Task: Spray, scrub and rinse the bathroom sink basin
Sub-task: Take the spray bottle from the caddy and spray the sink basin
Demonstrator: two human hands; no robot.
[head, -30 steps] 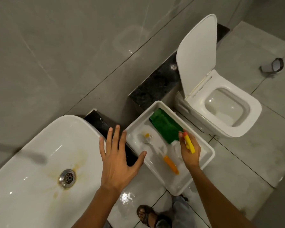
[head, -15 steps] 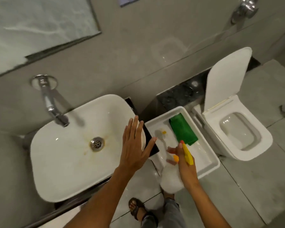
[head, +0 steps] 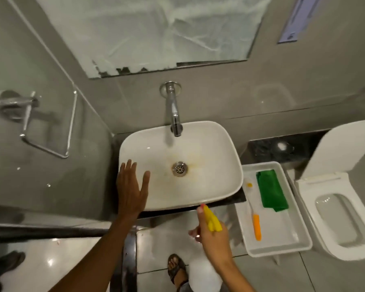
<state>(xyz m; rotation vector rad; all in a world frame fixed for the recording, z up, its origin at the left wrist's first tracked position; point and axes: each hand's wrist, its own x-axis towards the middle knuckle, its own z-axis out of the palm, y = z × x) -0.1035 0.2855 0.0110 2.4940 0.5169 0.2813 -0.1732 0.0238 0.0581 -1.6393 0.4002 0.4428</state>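
Observation:
A white rectangular sink basin (head: 215,157) sits on a dark counter, with yellow-brown stains around its metal drain (head: 179,169). A chrome tap (head: 175,114) comes out of the wall above it. My left hand (head: 131,186) is open, fingers spread, over the basin's left rim. My right hand (head: 211,230) is closed on a spray bottle (head: 212,220) with a yellow nozzle, held just in front of the basin's near edge; its white body (head: 204,275) hangs below my wrist.
A white tray (head: 282,247) right of the sink holds a folded green cloth (head: 271,190) and an orange-handled brush (head: 256,226). A toilet (head: 335,216) with its lid up stands further right. A mirror (head: 156,32) hangs above. A chrome towel holder (head: 30,123) is on the left wall.
My view has swung left from the tray to centre on the sink. My right hand lifted the spray bottle out of the tray toward the basin. My left hand moved to the basin's left rim.

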